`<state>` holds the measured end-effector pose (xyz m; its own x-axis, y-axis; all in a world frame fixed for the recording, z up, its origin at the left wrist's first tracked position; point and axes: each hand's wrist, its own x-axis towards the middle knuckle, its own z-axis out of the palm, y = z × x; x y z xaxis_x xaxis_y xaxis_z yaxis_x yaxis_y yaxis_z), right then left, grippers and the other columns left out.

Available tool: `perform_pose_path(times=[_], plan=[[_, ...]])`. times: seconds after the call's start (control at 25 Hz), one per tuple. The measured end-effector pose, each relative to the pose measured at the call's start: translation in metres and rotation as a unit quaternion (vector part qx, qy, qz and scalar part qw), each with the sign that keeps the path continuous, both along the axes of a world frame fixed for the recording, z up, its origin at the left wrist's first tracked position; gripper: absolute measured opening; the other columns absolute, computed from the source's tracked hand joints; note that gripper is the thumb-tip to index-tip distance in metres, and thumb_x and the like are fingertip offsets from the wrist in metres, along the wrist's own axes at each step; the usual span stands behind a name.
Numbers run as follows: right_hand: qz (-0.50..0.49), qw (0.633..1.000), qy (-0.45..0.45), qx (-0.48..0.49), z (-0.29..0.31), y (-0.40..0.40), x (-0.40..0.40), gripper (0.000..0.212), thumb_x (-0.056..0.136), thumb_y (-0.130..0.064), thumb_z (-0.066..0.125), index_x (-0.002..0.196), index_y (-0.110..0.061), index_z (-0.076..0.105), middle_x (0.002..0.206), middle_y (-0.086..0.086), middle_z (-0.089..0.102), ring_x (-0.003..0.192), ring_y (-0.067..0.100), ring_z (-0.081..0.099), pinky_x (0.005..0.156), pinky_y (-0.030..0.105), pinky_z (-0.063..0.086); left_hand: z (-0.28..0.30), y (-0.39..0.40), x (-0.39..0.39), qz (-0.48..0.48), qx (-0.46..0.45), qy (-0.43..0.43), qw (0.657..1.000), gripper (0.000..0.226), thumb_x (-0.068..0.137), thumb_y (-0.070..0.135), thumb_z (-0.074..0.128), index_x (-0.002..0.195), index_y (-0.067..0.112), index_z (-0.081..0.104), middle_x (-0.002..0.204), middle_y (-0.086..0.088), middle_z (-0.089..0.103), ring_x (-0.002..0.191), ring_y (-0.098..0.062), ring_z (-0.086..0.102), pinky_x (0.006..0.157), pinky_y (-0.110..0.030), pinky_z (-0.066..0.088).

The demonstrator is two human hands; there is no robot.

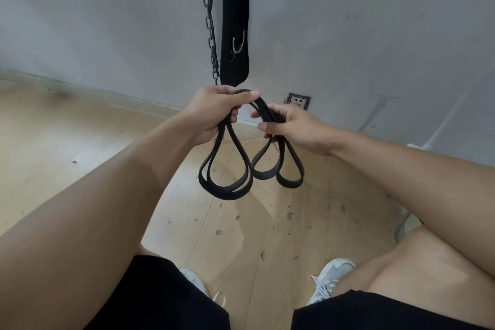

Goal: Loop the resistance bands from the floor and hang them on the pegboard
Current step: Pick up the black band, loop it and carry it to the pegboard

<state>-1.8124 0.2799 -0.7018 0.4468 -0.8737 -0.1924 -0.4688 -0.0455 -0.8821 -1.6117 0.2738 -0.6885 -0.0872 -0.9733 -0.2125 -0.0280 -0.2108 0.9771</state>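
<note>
1. Two hands, left hand (214,112) and right hand (292,126), have fingers closed round the black band (227,185), coiled above the floor (80,142) near the wall (348,35).
2. Loosening either grip would likely spill the hanging loops.

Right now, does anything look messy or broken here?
Yes. The wooden floor is littered with small dark scraps and flakes, mostly below the black resistance band that both hands hold looped. The wall outlet near the skirting looks grubby and slightly crooked. The band itself shows no damage.
</note>
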Motion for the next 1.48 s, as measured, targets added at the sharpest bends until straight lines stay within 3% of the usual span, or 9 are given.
perform_pose_path(times=[0.2, 0.32, 0.44, 0.52, 0.68, 1.08, 1.2, 1.36, 1.48], plan=[[0.002, 1.0, 0.003, 0.012, 0.002, -0.001, 0.003, 0.024, 0.105, -0.021, 0.061, 0.127, -0.019, 0.069, 0.086, -0.017, 0.063, 0.082, 0.003, 0.059, 0.089, 0.029, 0.052, 0.006, -0.001, 0.0, 0.068, -0.005, 0.023, 0.997, 0.037, 0.083, 0.041, 0.082, 0.09, 0.013, 0.059, 0.068, -0.001, 0.059, 0.055, -0.01, 0.048, 0.055, -0.022, 0.044], [-0.001, 1.0, -0.001, 0.026, 0.004, 0.002, 0.006, 0.029, 0.099, -0.028, 0.07, 0.128, -0.022, 0.067, 0.067, -0.015, 0.058, 0.065, 0.004, 0.052, 0.074, 0.026, 0.045, 0.006, -0.001, -0.001, 0.066, -0.01, 0.036, 0.997, 0.029, 0.083, 0.032, 0.083, 0.083, 0.014, 0.06, 0.072, -0.003, 0.059, 0.056, -0.01, 0.048, 0.053, -0.021, 0.045], [0.023, 0.999, 0.003, 0.046, -0.002, 0.008, 0.014, 0.032, 0.086, -0.039, 0.083, 0.112, -0.028, 0.067, 0.083, -0.004, 0.066, 0.078, 0.007, 0.062, 0.078, 0.024, 0.042, 0.006, 0.001, -0.006, 0.07, 0.002, 0.073, 0.995, 0.029, 0.083, 0.03, 0.084, 0.084, 0.014, 0.059, 0.071, -0.002, 0.058, 0.056, -0.009, 0.047, 0.053, -0.02, 0.045], [0.024, 0.998, 0.001, 0.062, -0.005, 0.009, 0.02, 0.037, 0.083, -0.037, 0.086, 0.114, -0.025, 0.068, 0.083, -0.018, 0.068, 0.083, 0.0, 0.063, 0.078, 0.019, 0.042, 0.006, 0.003, -0.01, 0.084, 0.016, 0.1, 0.991, 0.03, 0.083, 0.031, 0.084, 0.087, 0.014, 0.059, 0.07, -0.001, 0.056, 0.056, -0.009, 0.047, 0.053, -0.02, 0.046], [-0.036, 0.997, -0.055, 0.047, -0.008, 0.007, 0.029, 0.025, 0.084, -0.029, 0.087, 0.102, -0.014, 0.08, 0.094, -0.01, 0.076, 0.07, -0.013, 0.066, 0.063, 0.007, 0.044, 0.007, 0.003, -0.015, 0.11, 0.018, 0.134, 0.985, 0.031, 0.083, 0.034, 0.083, 0.089, 0.013, 0.06, 0.068, -0.001, 0.055, 0.055, -0.01, 0.046, 0.055, -0.02, 0.046], [0.0, 0.995, -0.079, 0.063, -0.005, 0.002, 0.019, 0.028, 0.083, -0.02, 0.087, 0.104, -0.007, 0.075, 0.094, 0.006, 0.076, 0.101, 0.031, 0.076, 0.093, 0.033, 0.06, 0.005, 0.004, -0.007, 0.063, -0.046, 0.062, 0.995, 0.035, 0.078, 0.039, 0.085, 0.091, 0.013, 0.065, 0.068, 0.003, 0.06, 0.055, -0.009, 0.051, 0.061, -0.025, 0.05], [0.021, 0.996, -0.065, 0.054, -0.006, 0.0, 0.013, 0.026, 0.088, -0.019, 0.083, 0.107, -0.004, 0.076, 0.093, 0.002, 0.076, 0.102, 0.028, 0.076, 0.1, 0.038, 0.057, 0.004, 0.007, -0.011, 0.044, -0.094, 0.03, 0.994, 0.035, 0.08, 0.04, 0.082, 0.093, 0.012, 0.064, 0.069, 0.0, 0.063, 0.054, -0.01, 0.053, 0.058, -0.025, 0.05], [0.052, 0.994, -0.071, 0.064, -0.001, 0.001, 0.005, 0.017, 0.092, -0.014, 0.077, 0.106, -0.003, 0.077, 0.092, 0.001, 0.077, 0.093, 0.016, 0.075, 0.087, 0.02, 0.06, 0.004, 0.01, -0.014, 0.04, -0.126, 0.021, 0.991, 0.035, 0.081, 0.038, 0.082, 0.094, 0.011, 0.063, 0.073, -0.006, 0.066, 0.053, -0.012, 0.055, 0.055, -0.026, 0.051], [0.049, 0.996, -0.055, 0.044, 0.001, 0.003, 0.003, 0.025, 0.09, -0.016, 0.08, 0.112, -0.006, 0.077, 0.101, 0.001, 0.079, 0.098, 0.011, 0.075, 0.093, 0.026, 0.057, 0.003, 0.012, -0.018, 0.038, -0.13, 0.014, 0.991, 0.04, 0.077, 0.041, 0.084, 0.095, 0.011, 0.064, 0.068, 0.0, 0.066, 0.052, -0.012, 0.053, 0.054, -0.027, 0.048]])
